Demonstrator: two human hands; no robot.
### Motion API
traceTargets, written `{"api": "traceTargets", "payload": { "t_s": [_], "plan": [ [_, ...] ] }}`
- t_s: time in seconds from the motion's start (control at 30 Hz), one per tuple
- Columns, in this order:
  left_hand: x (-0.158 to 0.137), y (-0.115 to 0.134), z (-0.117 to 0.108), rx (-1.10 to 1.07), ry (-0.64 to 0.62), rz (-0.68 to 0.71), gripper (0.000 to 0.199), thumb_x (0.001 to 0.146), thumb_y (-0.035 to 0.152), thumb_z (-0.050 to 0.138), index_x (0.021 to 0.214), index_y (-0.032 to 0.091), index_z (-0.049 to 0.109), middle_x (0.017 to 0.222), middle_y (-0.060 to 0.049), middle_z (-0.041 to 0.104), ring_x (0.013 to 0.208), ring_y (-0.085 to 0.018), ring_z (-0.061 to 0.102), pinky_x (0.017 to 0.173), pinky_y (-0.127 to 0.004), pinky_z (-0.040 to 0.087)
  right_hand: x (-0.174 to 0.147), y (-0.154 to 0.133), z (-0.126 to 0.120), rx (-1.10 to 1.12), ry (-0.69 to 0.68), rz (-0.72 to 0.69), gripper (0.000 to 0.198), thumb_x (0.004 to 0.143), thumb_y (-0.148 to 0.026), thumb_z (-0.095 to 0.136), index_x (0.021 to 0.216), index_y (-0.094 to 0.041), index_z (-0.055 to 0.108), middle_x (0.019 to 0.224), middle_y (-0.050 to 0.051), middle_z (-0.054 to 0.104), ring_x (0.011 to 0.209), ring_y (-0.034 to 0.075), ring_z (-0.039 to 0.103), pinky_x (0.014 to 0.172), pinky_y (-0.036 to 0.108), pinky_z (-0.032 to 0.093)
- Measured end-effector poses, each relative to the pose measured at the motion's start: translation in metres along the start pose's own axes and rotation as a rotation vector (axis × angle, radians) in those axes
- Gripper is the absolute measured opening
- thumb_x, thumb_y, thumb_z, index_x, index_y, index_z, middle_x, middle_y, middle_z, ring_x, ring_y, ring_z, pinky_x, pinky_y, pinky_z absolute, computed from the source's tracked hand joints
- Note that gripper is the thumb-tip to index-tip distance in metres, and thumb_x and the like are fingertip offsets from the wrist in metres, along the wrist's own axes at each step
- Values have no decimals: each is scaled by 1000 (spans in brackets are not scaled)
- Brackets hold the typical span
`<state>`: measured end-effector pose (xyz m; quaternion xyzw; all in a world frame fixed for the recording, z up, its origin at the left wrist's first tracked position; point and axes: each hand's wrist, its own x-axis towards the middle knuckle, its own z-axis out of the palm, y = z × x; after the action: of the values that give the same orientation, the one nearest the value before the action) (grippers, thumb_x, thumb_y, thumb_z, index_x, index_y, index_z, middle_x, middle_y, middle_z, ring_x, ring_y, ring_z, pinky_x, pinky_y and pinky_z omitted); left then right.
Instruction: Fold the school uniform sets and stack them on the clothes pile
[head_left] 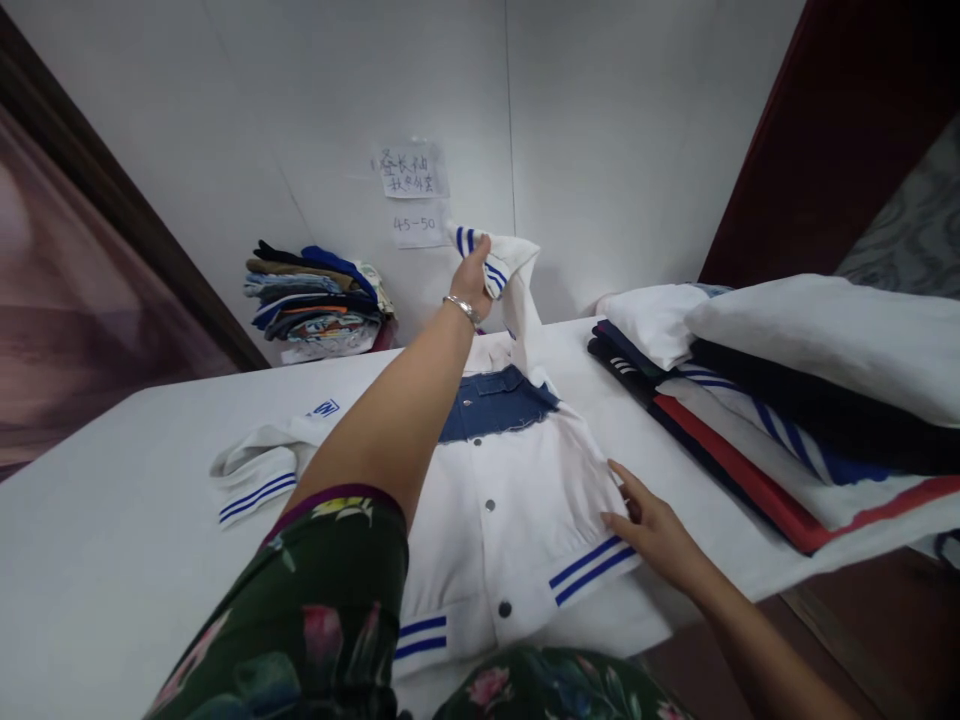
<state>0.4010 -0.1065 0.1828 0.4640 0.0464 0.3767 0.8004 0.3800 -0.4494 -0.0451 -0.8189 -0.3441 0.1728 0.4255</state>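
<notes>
A white jacket (450, 500) with a dark denim yoke, metal buttons and blue-striped trim lies front side up on the white table. My left hand (474, 280), wearing a silver bracelet, is closed around the striped cuff of one sleeve (525, 310) and holds it raised beyond the collar. The other sleeve (259, 475) rests bent on the table at the left, partly hidden by my left forearm. At the jacket's right side edge, just above the striped hem, my right hand (649, 520) grips the fabric between thumb and fingers.
A stack of folded clothes (319, 300) stands at the back left against the wall. Along the right side lies a larger pile of garments (787, 400) in white, black, red and blue. Handwritten paper notes (414, 170) are stuck to the wall. A pink curtain (90, 300) hangs at the left.
</notes>
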Motion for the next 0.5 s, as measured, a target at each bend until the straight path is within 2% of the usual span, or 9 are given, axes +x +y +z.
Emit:
{"api": "traceTargets", "payload": {
  "t_s": [0.07, 0.13, 0.23, 0.3, 0.37, 0.43, 0.5],
  "plan": [
    [3, 17, -11, 11, 72, 29, 33, 99, 31, 36, 115, 8, 54, 127, -12, 57, 124, -25, 50, 100, -50, 41, -4, -25, 2, 11, -107, -71, 75, 77, -32, 57, 147, -26, 31, 108, 5, 64, 71, 18, 59, 68, 32, 52],
    [3, 34, -26, 58, 143, 47, 37, 99, 34, 33, 118, 8, 53, 129, -11, 55, 124, -24, 49, 99, -47, 42, -6, -47, 12, -6, -204, -195, 73, 77, -24, 54, 146, -30, 31, 108, 4, 64, 75, 19, 60, 70, 32, 51],
    [0, 58, -53, 142, 217, 90, 42, 100, 38, 28, 119, 8, 52, 130, -10, 55, 121, -22, 52, 98, -42, 43, -3, -72, 39, -61, -358, -409, 74, 74, -14, 50, 144, -32, 36, 113, 4, 63, 92, 21, 61, 80, 32, 50],
    [-3, 69, -72, 152, 259, 112, 41, 99, 40, 29, 118, 12, 52, 127, -7, 57, 115, -20, 56, 96, -40, 45, 0, -81, 61, -108, -443, -498, 74, 71, -11, 50, 142, -29, 39, 115, 6, 63, 100, 23, 60, 88, 33, 49],
    [-6, 78, -92, 139, 313, 117, 38, 98, 42, 33, 117, 15, 52, 124, -4, 59, 110, -18, 58, 93, -40, 48, 4, -85, 80, -137, -546, -517, 71, 71, -13, 54, 140, -26, 44, 111, 6, 66, 97, 23, 62, 86, 34, 50],
    [-10, 84, -112, 178, 389, 97, 35, 96, 42, 36, 115, 16, 51, 121, -3, 59, 108, -17, 58, 90, -39, 49, 8, -86, 92, -88, -665, -475, 61, 73, -20, 60, 134, -23, 51, 106, 6, 68, 82, 20, 64, 73, 30, 53],
    [-15, 90, -131, 295, 433, 86, 34, 97, 41, 34, 115, 16, 48, 118, -2, 59, 108, -16, 56, 89, -38, 49, 14, -85, 96, 30, -687, -475, 47, 79, -27, 59, 126, -21, 58, 104, 6, 68, 73, 16, 64, 65, 27, 53]
  ]
}}
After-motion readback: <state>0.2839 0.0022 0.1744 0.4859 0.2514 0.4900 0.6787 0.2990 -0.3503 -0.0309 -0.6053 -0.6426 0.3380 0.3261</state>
